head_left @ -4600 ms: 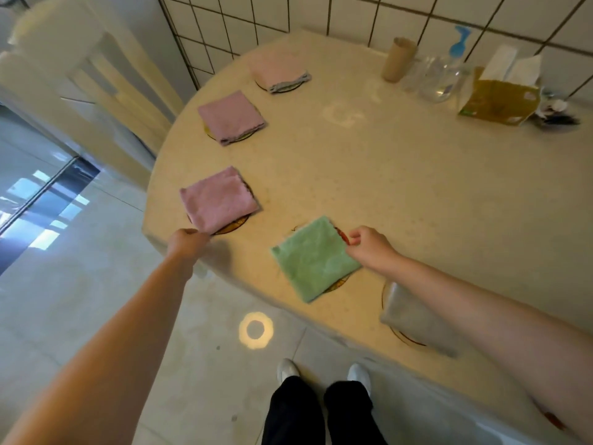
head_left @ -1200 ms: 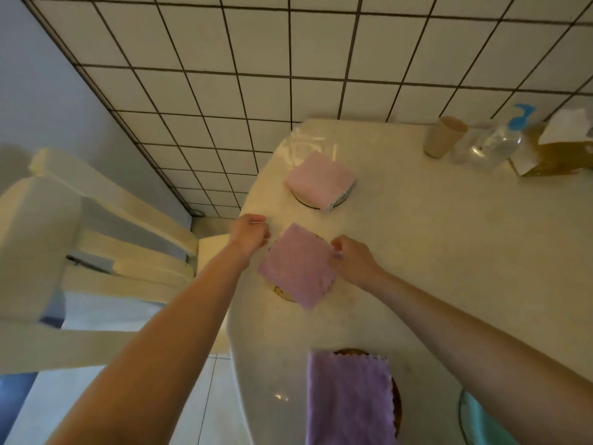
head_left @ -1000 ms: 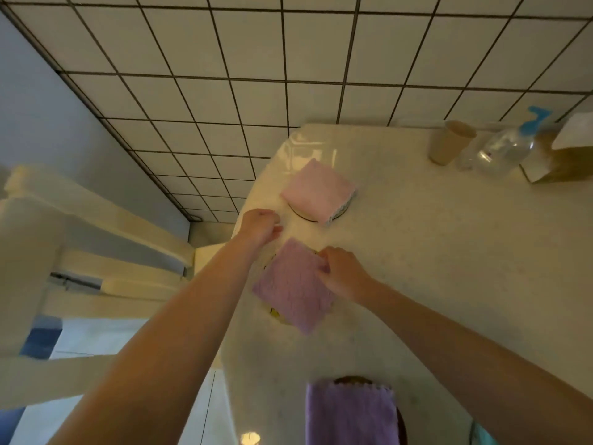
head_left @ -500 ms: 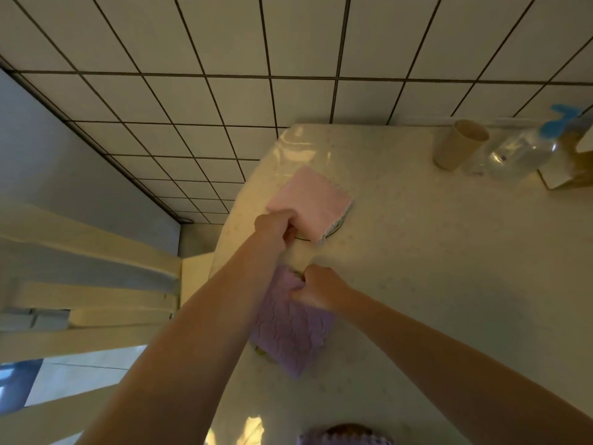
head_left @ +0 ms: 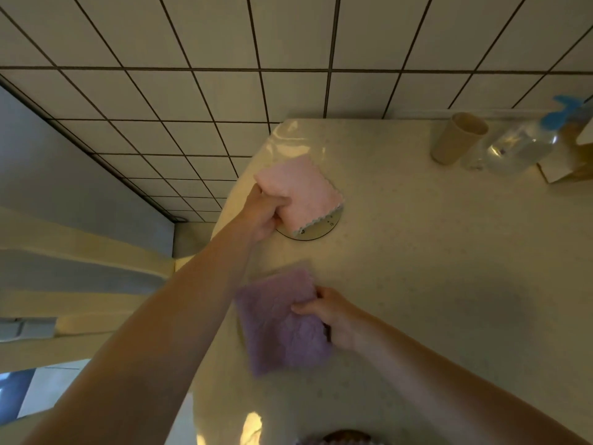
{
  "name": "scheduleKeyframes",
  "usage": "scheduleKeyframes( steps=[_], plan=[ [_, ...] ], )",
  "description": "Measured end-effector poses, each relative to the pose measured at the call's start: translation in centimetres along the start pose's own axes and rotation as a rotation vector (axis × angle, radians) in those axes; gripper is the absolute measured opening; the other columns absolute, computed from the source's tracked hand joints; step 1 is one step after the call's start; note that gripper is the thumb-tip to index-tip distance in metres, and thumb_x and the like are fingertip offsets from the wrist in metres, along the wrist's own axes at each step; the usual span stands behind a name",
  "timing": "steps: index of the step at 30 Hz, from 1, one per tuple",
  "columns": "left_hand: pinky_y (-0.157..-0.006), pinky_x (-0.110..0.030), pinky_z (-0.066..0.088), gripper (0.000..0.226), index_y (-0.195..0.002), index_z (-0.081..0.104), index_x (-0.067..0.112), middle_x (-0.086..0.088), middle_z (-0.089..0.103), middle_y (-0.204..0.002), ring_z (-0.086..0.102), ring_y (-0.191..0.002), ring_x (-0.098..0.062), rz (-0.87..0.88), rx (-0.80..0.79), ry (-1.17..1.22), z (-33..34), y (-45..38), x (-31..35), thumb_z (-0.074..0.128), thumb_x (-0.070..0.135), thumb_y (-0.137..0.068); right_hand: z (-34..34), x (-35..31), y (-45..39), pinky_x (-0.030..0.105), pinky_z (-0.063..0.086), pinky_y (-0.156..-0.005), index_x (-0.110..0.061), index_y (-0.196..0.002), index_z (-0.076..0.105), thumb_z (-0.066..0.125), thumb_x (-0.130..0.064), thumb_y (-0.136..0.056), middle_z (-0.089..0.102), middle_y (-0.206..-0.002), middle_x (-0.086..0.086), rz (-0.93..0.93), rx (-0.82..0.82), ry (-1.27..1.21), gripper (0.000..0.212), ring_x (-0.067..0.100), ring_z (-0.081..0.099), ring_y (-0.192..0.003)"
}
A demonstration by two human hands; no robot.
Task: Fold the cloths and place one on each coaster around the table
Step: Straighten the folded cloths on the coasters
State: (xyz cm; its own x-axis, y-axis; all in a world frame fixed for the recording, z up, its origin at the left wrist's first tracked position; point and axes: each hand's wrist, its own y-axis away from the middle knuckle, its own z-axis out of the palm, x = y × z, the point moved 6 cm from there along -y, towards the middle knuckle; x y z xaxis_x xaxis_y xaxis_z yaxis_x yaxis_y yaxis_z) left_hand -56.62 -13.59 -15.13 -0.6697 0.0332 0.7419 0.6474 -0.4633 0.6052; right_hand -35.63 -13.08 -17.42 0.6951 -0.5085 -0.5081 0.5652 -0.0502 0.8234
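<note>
A folded light pink cloth (head_left: 301, 191) lies at the table's far left corner, partly lifted off a round pale coaster (head_left: 316, 231) whose near rim shows under it. My left hand (head_left: 264, 213) grips the cloth's near left edge. Closer to me, a folded mauve cloth (head_left: 279, 326) lies flat near the table's left edge, hiding its coaster. My right hand (head_left: 327, 314) pinches its right side, thumb on top. The rim of another coaster (head_left: 345, 436) peeks in at the bottom edge.
A beige paper cup (head_left: 457, 138), a clear spray bottle with a blue top (head_left: 526, 141) and a tissue box (head_left: 574, 162) stand along the tiled wall at the far right. A cream chair (head_left: 80, 277) stands left of the beige table (head_left: 449, 268).
My left hand has closed on the light pink cloth and raised its near edge off the coaster. My right hand has slid along the mauve cloth toward me. The view has moved closer.
</note>
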Motion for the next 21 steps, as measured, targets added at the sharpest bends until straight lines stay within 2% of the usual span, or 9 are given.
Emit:
scheduleKeyframes(
  steps=[2, 5, 8, 10, 12, 14, 17, 18, 21],
  plan=[
    [-0.083, -0.042, 0.055, 0.057, -0.131, 0.047, 0.017, -0.006, 0.060, -0.124, 0.060, -0.109, -0.025, -0.040, -0.076, -0.040, 0.3, -0.3, 0.6, 0.059, -0.010, -0.082, -0.2, 1.4, 0.5, 0.043, 0.056, -0.081, 0.001, -0.106, 0.065, 0.061, 0.009, -0.081, 0.071, -0.098, 0.020, 0.038, 0.011, -0.204, 0.027, 0.031, 0.069, -0.086],
    [-0.075, -0.035, 0.057, 0.053, -0.132, 0.049, 0.013, -0.007, 0.062, -0.123, 0.063, -0.105, -0.023, -0.102, -0.182, -0.186, 0.6, -0.8, 1.0, 0.060, -0.005, -0.084, -0.1, 2.1, 0.7, 0.042, 0.057, -0.079, 0.000, -0.104, 0.066, 0.058, 0.009, -0.082, 0.071, -0.099, 0.021, 0.044, 0.012, -0.310, 0.026, 0.031, 0.070, -0.087],
    [-0.082, -0.033, 0.051, 0.059, -0.135, 0.044, 0.008, -0.002, 0.060, -0.114, 0.058, -0.106, -0.021, -0.100, -0.070, -0.423, 0.0, -1.6, 1.0, 0.066, -0.004, -0.081, 0.3, 2.0, 0.8, 0.038, 0.058, -0.071, -0.001, -0.103, 0.067, 0.058, 0.008, -0.083, 0.072, -0.097, 0.020, 0.032, 0.004, -0.396, 0.024, 0.029, 0.070, -0.080],
    [-0.079, -0.032, 0.050, 0.055, -0.129, 0.048, 0.008, 0.001, 0.058, -0.104, 0.055, -0.103, -0.020, -0.078, -0.013, -0.473, -0.4, -2.1, 1.0, 0.068, -0.006, -0.080, 0.0, 2.0, 0.8, 0.034, 0.058, -0.064, -0.002, -0.104, 0.066, 0.058, 0.007, -0.084, 0.072, -0.097, 0.018, 0.024, 0.033, -0.419, 0.024, 0.027, 0.071, -0.078],
    [-0.074, -0.029, 0.051, 0.045, -0.119, 0.052, 0.012, 0.001, 0.059, -0.102, 0.057, -0.100, -0.019, -0.082, -0.023, -0.482, -0.5, -2.3, 0.9, 0.068, -0.005, -0.081, -0.5, 1.9, 0.6, 0.034, 0.058, -0.068, -0.006, -0.104, 0.066, 0.058, 0.005, -0.084, 0.073, -0.096, 0.015, -0.009, 0.079, -0.364, 0.024, 0.025, 0.071, -0.080],
    [-0.072, -0.029, 0.052, 0.039, -0.113, 0.053, 0.015, 0.000, 0.059, -0.101, 0.058, -0.095, -0.017, -0.077, -0.022, -0.503, -0.7, -2.4, 1.0, 0.068, -0.003, -0.081, -1.3, 1.5, 0.5, 0.034, 0.057, -0.078, -0.015, -0.101, 0.066, 0.060, -0.001, -0.084, 0.072, -0.102, 0.009, -0.114, 0.164, -0.110, 0.023, 0.020, 0.070, -0.088],
    [-0.078, -0.035, 0.053, 0.037, -0.110, 0.054, 0.016, -0.002, 0.060, -0.100, 0.059, -0.095, -0.021, -0.021, 0.009, -0.580, -1.3, -2.8, 1.5, 0.071, 0.002, -0.081, -2.0, 0.0, 1.1, 0.017, 0.051, -0.075, -0.022, -0.104, 0.062, 0.064, -0.017, -0.083, 0.070, -0.102, -0.005, -0.300, 0.274, 0.321, 0.022, 0.005, 0.065, -0.090],
    [-0.082, -0.039, 0.053, 0.038, -0.110, 0.054, 0.016, -0.004, 0.060, -0.100, 0.059, -0.097, -0.023, 0.004, 0.024, -0.610, -1.4, -2.8, 1.6, 0.073, 0.005, -0.079, -2.1, -0.1, 1.2, 0.017, 0.051, -0.074, -0.022, -0.105, 0.062, 0.065, -0.019, -0.082, 0.069, -0.100, -0.007, -0.303, 0.284, 0.346, 0.024, 0.004, 0.065, -0.089],
    [-0.085, -0.043, 0.053, 0.047, -0.113, 0.053, 0.017, -0.004, 0.060, -0.100, 0.060, -0.095, -0.024, 0.074, 0.069, -0.686, -1.5, -2.6, 1.7, 0.079, 0.011, -0.074, -2.2, 0.0, 1.0, 0.034, 0.057, -0.082, -0.023, -0.099, 0.063, 0.066, -0.018, -0.074, 0.071, -0.096, -0.004, -0.219, 0.227, 0.278, 0.026, 0.012, 0.068, -0.088]
  ],
)
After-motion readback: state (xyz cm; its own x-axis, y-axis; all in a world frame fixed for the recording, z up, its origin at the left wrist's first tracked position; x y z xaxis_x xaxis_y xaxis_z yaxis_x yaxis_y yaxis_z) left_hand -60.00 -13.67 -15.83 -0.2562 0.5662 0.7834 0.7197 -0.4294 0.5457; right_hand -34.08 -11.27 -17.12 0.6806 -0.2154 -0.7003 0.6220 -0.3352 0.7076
